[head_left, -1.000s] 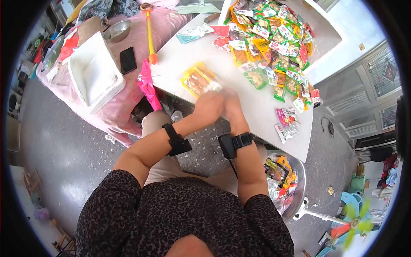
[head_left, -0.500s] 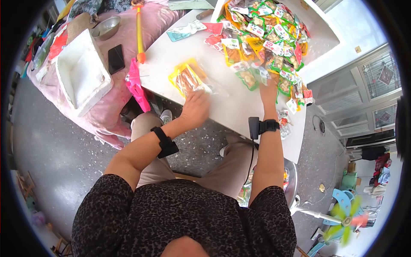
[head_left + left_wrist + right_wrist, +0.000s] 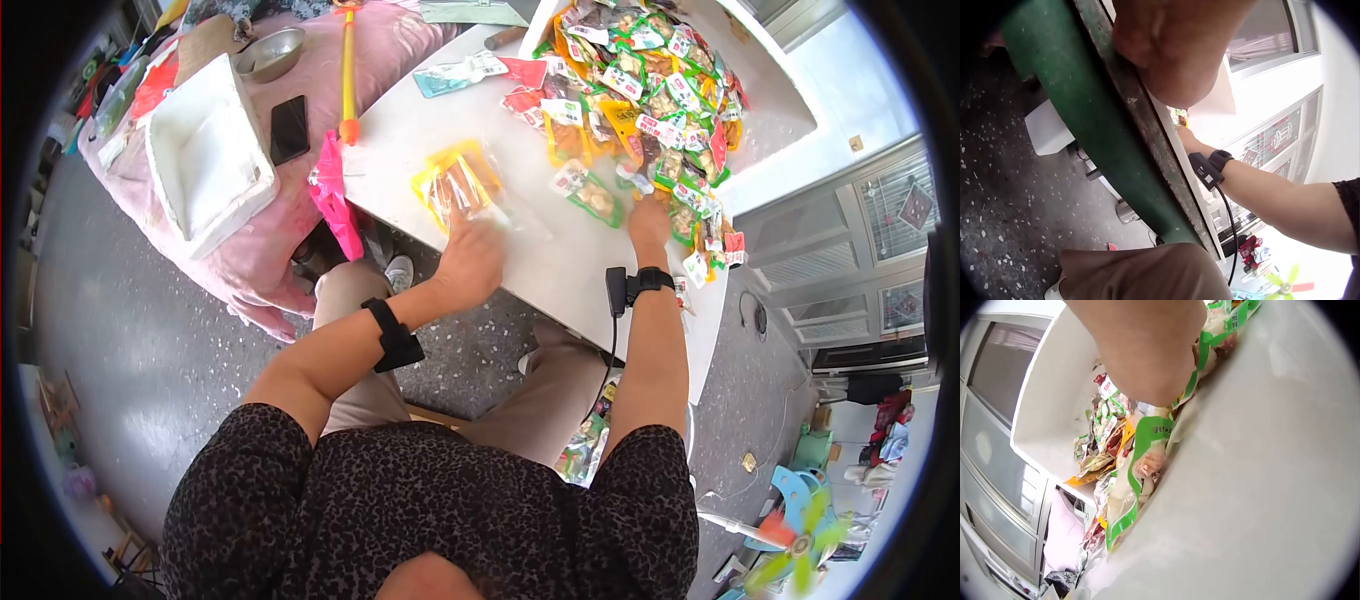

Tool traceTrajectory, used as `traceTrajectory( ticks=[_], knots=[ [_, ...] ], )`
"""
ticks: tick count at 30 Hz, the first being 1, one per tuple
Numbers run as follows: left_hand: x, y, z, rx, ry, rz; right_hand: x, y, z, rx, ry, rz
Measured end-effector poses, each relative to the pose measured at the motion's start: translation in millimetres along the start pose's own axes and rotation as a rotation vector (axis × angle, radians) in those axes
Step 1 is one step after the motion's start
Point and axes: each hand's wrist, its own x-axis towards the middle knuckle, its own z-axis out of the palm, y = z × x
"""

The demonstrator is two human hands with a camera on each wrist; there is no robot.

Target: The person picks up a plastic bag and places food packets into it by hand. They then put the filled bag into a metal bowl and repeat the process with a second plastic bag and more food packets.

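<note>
My left hand (image 3: 473,262) rests at the table's near edge, its fingers reaching onto a clear bag with a yellow-edged packet (image 3: 462,180) of brown food inside. In the left wrist view only the heel of that hand (image 3: 1169,62) shows, over the table edge. My right hand (image 3: 650,222) reaches into the near side of a heap of small snack packets (image 3: 640,90). Its fingertips are among the packets, so I cannot tell what they hold. Beside it lies a green-edged packet (image 3: 592,195) of pale pieces, also close below the hand in the right wrist view.
A white foam box (image 3: 770,100) lies behind the heap on the white table (image 3: 400,150). A teal-and-white packet (image 3: 460,75) lies at the back. Left are a pink-covered bed, an empty-looking foam tray (image 3: 210,150), a phone (image 3: 290,130) and a yellow stick (image 3: 348,80). A fan (image 3: 800,545) spins lower right.
My hands were together beside the yellow-edged packet. The right hand has moved right to the heap; the left has come onto the clear bag and stays there.
</note>
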Motion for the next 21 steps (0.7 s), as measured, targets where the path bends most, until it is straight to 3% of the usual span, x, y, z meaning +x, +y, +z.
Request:
traceTrajectory(
  ticks=[2,5,8,9,12,13,16,17,21],
  knots=[
    [0,0,0,0.000,-0.002,-0.002,-11,6,-12,0.026,0.191,-0.057],
    [-2,0,2,0.009,-0.004,0.002,-28,12,-51,0.222,0.239,-0.034],
    [1,1,0,0.028,-0.058,-0.029,-48,29,-71,0.650,0.491,-0.156],
    [2,3,-3,0.034,-0.104,-0.052,-53,35,-77,0.728,0.436,-0.140],
    [5,3,-6,0.035,-0.196,-0.085,-79,31,-86,1.714,0.134,0.191],
    [6,4,-9,0.035,-0.221,-0.092,-89,29,-91,1.853,0.084,0.191],
    [12,15,-24,-0.033,-0.214,-0.117,-120,13,-107,2.116,-0.031,0.229],
    [10,19,-23,-0.130,-0.190,-0.165,-126,12,-105,2.237,-0.105,0.142],
    [17,41,-29,-0.603,-0.139,-0.434,-148,0,-89,2.335,-0.202,0.141]
  ],
)
